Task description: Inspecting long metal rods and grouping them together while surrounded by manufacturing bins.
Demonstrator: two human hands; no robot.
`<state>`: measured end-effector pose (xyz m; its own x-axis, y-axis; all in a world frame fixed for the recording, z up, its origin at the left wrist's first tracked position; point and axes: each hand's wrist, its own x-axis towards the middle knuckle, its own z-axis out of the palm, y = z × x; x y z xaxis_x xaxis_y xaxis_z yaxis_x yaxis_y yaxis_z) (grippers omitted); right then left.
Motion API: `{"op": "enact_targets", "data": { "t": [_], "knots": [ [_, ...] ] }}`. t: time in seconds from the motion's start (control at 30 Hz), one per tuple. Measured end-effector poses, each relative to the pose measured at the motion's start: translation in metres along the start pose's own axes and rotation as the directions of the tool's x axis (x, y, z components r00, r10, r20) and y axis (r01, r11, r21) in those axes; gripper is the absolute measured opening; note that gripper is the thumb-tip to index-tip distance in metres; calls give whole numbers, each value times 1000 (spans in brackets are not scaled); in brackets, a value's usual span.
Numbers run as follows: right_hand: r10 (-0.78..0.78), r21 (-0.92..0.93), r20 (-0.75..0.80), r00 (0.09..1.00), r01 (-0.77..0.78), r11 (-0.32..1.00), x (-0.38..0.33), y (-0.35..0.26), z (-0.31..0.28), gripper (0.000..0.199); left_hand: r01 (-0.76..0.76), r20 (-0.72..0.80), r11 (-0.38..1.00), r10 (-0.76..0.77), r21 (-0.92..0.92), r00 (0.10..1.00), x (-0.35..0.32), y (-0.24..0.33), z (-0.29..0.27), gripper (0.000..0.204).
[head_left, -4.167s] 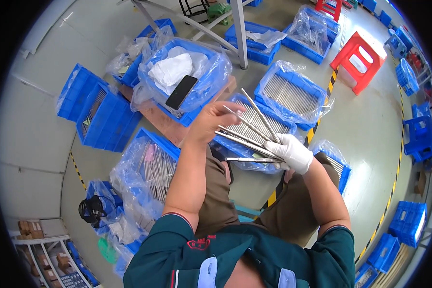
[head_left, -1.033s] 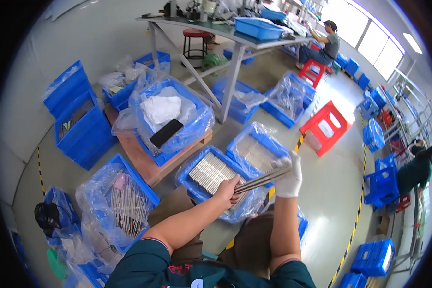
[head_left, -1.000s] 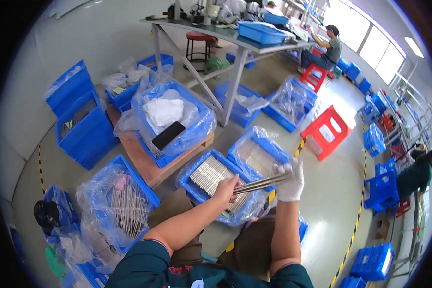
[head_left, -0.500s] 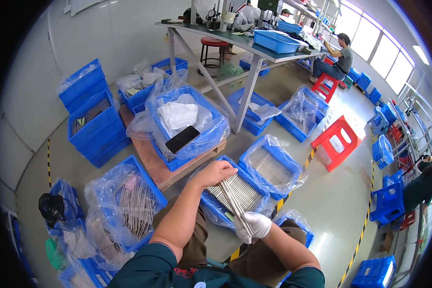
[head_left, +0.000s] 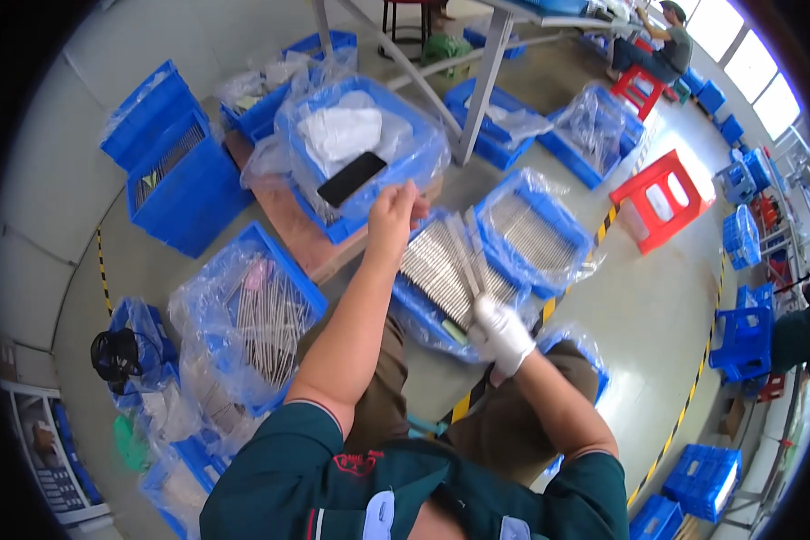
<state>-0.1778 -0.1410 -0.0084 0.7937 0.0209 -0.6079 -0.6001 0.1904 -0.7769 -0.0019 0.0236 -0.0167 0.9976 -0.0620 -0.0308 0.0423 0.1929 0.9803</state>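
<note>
My right hand (head_left: 501, 335), in a white glove, is closed around the lower ends of a few thin metal rods (head_left: 466, 261), which fan out slightly. They are over a plastic-lined blue crate (head_left: 403, 313) holding rows of similar rods (head_left: 438, 261). My bare left hand (head_left: 394, 216) is off the rods, left of their upper ends, with fingers loosely curled and slightly apart; nothing shows in it. Just beyond it, a black phone (head_left: 352, 179) lies on a plastic-lined blue crate (head_left: 427, 148) with white cloth-like material (head_left: 340, 133) inside.
Another lined crate of rods (head_left: 531, 229) sits to the right. Loose rods (head_left: 270, 324) fill a crate at left. A red stool (head_left: 661, 201) stands right of the striped floor tape (head_left: 607, 219). A table leg (head_left: 484, 85) rises behind; a seated person (head_left: 670, 45) is farther off.
My left hand has let go of the rods' upper ends and moved up toward the phone. My right hand has moved forward and right, still holding the rods. The whole view has shifted downward.
</note>
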Motion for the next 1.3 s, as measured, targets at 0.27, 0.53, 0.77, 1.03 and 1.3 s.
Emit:
{"op": "enact_targets", "data": {
  "t": [0.27, 0.53, 0.77, 1.03, 1.3],
  "knots": [
    [-471, 208, -285, 835, 534, 820, -13, -50, -36, 20, 212, 263, 957, -157, -197, 952, -22, 12, 13, 34],
    [-415, -33, -362, 835, 433, 901, -1, -44, -41, 15, 243, 417, 897, -74, -369, 906, -29, 17, 21, 37],
    [-727, -776, -229, 648, 329, 538, -7, -30, -40, 21, 228, 518, 912, -20, -341, 855, -34, 14, 21, 36],
    [-792, -781, -192, 580, 398, 481, -12, -29, -41, 20, 176, 469, 948, -32, -266, 883, -34, 12, 20, 29],
    [-816, -806, -180, 549, 392, 443, -11, -29, -39, 21, 270, 580, 940, -103, -210, 808, -47, 11, 31, 24]
  ]
}}
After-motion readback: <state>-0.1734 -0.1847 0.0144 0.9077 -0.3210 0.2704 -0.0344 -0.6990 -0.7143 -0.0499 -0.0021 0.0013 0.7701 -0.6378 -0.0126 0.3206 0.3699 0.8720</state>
